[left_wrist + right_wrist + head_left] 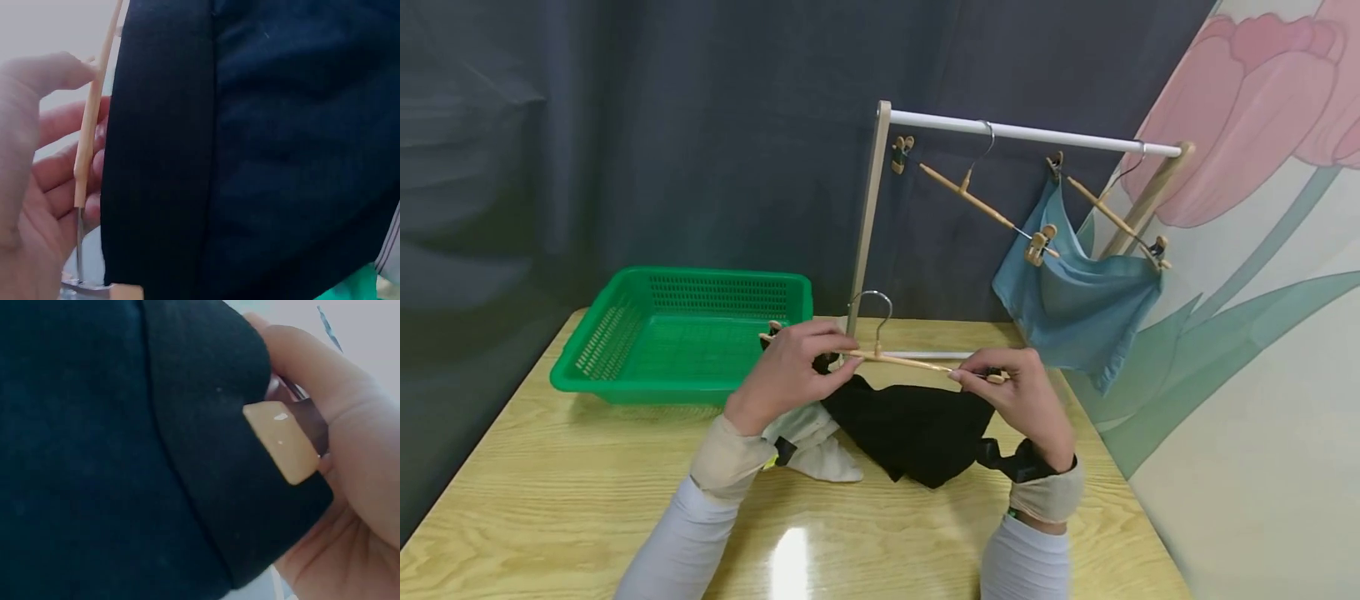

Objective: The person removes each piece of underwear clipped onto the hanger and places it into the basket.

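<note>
Both hands hold a wooden clip hanger (910, 361) level above the table, its metal hook pointing up. My left hand (797, 367) pinches the bar left of the hook; thumb and fingers lie on either side of the wood (89, 134) in the left wrist view. Toward the other end, my right hand (1015, 392) grips the hanger near its right clip. A black cloth (917, 433) hangs below the bar. In the right wrist view a wooden clip (284, 444) bites its hemmed edge. Part of the left clip (127, 292) shows low in the left wrist view.
Behind the hands stands a rack with a white rail (1030, 132). On it hang a bare clip hanger (966, 196) and another holding a blue cloth (1075, 292). A green basket (681, 387) sits at left. Pale cloth (823, 458) lies beside my left wrist. A painted wall borders the right.
</note>
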The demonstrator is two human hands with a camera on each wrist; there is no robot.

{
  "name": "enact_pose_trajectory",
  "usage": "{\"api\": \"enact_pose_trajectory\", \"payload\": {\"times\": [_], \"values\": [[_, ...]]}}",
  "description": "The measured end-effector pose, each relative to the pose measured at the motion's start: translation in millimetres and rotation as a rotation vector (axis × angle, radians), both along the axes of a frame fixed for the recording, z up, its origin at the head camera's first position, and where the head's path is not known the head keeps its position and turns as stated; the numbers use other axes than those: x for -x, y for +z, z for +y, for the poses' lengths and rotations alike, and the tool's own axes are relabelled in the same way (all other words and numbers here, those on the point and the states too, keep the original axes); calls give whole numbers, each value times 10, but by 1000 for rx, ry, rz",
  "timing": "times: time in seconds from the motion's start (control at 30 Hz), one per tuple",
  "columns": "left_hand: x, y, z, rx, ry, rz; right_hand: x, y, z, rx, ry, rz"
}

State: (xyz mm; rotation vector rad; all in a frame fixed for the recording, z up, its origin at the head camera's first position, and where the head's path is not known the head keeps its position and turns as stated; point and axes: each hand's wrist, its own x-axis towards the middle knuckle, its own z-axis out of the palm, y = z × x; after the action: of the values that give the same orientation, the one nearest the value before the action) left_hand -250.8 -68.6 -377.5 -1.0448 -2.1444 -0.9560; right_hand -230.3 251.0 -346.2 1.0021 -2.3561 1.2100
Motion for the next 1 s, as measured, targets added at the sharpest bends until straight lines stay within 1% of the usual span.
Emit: {"api": "enact_pose_trajectory", "payload": {"times": [0.1, 0.17, 0.27, 0.4, 0.53, 0.67, 0.8, 0.93, 1.0], "values": [[-61, 18, -93, -3, -9, -50, 22, -23, -98, 2, 39, 4], [-99, 43, -155, 2, -3, -57, 29, -33, -163, 1, 49, -3], [-162, 89, -243, 5, 18, -36, 27, -32, -252, -5, 37, -22], [-260, 153, -345, 7, 61, 10, 12, -36, -361, -23, -11, -33], [-340, 185, -429, 4, 101, 39, -10, -30, -450, -21, -21, -60], [-370, 178, -500, -28, 122, 35, 5, -24, -490, -21, -6, -71], [-368, 162, -554, -67, 127, 27, 38, -20, -501, -25, 19, -77], [-366, 146, -581, -68, 132, 36, 54, -45, -502, -14, 65, -96], [-370, 142, -592, -71, 134, 43, 62, -55, -513, 1, 89, -93]]}}
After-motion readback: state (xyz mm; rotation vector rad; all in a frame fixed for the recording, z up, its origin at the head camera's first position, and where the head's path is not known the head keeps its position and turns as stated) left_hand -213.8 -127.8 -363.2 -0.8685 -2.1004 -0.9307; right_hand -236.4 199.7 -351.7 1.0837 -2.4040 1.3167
